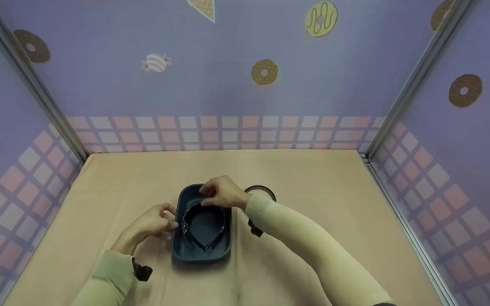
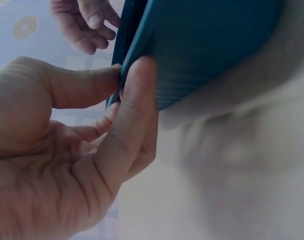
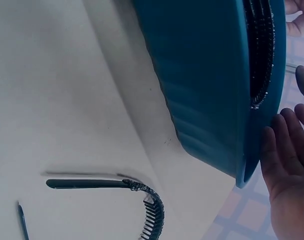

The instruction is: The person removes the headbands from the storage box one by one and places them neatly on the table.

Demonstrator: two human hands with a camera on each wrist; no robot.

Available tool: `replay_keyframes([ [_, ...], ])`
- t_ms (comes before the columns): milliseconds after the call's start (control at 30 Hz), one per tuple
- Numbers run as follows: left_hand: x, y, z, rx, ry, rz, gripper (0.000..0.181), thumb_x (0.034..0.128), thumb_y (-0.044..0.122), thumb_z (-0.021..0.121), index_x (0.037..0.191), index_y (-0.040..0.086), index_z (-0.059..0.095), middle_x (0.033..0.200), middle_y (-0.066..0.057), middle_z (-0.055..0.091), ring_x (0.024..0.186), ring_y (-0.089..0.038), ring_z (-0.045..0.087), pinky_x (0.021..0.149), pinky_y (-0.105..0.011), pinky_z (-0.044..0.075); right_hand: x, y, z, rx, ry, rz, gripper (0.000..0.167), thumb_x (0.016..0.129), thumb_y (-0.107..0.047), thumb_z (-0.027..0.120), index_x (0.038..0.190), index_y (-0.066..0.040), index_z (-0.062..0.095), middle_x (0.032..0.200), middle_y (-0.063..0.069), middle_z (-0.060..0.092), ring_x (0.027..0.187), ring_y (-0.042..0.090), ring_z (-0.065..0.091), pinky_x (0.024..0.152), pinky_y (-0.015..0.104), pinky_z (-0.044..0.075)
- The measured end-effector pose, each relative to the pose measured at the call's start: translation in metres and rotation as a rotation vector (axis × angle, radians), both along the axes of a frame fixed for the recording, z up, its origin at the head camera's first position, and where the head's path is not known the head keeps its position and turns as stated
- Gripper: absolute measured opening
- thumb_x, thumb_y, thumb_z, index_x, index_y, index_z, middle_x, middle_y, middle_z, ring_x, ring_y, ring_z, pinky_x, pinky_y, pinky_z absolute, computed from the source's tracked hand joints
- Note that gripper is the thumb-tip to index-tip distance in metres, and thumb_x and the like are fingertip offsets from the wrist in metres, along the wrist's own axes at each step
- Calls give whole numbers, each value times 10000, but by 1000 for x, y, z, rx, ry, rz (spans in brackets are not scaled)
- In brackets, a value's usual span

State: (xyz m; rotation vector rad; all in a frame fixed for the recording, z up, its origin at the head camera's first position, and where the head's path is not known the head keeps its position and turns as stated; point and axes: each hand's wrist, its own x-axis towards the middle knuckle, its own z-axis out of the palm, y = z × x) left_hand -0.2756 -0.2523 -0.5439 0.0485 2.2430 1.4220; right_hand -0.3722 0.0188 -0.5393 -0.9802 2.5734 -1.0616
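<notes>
Left hand (image 1: 153, 221): thumb and fingers pinch the left rim of the blue tray (image 1: 202, 256), thumb on the inner side, fingertips against the outer wall. The grip appears meant to steady the tray, which stands lengthwise, near to far, on the pale tabletop (image 1: 313, 178).

Right hand (image 1: 223, 193): reaches in from the right over the far part of the tray. Thumb and fingers are apart, fingers loosely bent, with nothing seen clamped between them. Whether any fingertip touches the rim or the contents cannot be told. The placing suggests attention to the far, curved part of the contents.

Contents: dark headbands (image 1: 185, 223) lie within the tray, arch to the far side, tips drawn together at the near end. Several strips show in the right wrist view; the count cannot be settled. Their common direction and close nesting are probably for fit within the narrow walls. The arch lies just beside the right thumb, on its near side; the left fingers are across the tray wall from the headbands' left strip.

A toothed headband (image 1: 261, 188) rests on the tabletop, right of the tray, partly hidden by the right sleeve (image 1: 313, 246)
</notes>
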Motion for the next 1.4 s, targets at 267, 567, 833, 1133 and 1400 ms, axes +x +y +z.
replay_keyframes([
  [267, 1, -2, -3, 42, 15, 49, 440, 996, -6, 751, 1389, -77, 564, 1034, -71, 687, 800, -168, 724, 731, -346, 690, 1, -6, -3, 86, 51, 16, 359, 949, -174, 923, 1271, -41, 835, 1198, 139, 848, 1111, 272, 814, 963, 291, 657],
  [567, 1, -7, -12, 98, 25, 56, 456, 1014, 7, 762, 1421, -84, 578, 1015, -44, 736, 808, -125, 749, 734, -334, 685, 3, -11, -11, 115, 99, 31, 292, 957, -175, 915, 1232, -88, 868, 1121, 99, 866, 1024, 215, 805, 851, 193, 599],
  [833, 2, -6, -13, 105, 35, 62, 453, 1008, 3, 764, 1412, -84, 581, 1013, -40, 717, 825, -123, 750, 750, -342, 689, 4, -12, -13, 88, 73, 17, 220, 960, -114, 895, 1180, -111, 889, 1138, 86, 855, 988, 163, 773, 833, 187, 590],
  [1133, 3, -4, -12, 102, 35, 67, 467, 1004, 18, 770, 1421, -78, 582, 1024, -40, 727, 842, -119, 726, 755, -320, 680, 3, -14, -19, 90, 86, 24, 223, 960, -133, 906, 1176, -83, 884, 1150, 100, 861, 1037, 222, 817, 847, 193, 624],
  [1400, 4, -5, -13, 89, 41, 62, 466, 1007, 8, 758, 1427, -86, 580, 1018, -50, 729, 825, -132, 737, 759, -333, 686, 3, -15, -21, 153, 161, 33, 181, 961, -122, 896, 1139, -94, 894, 1127, 105, 840, 1038, 233, 784, 864, 220, 614],
])
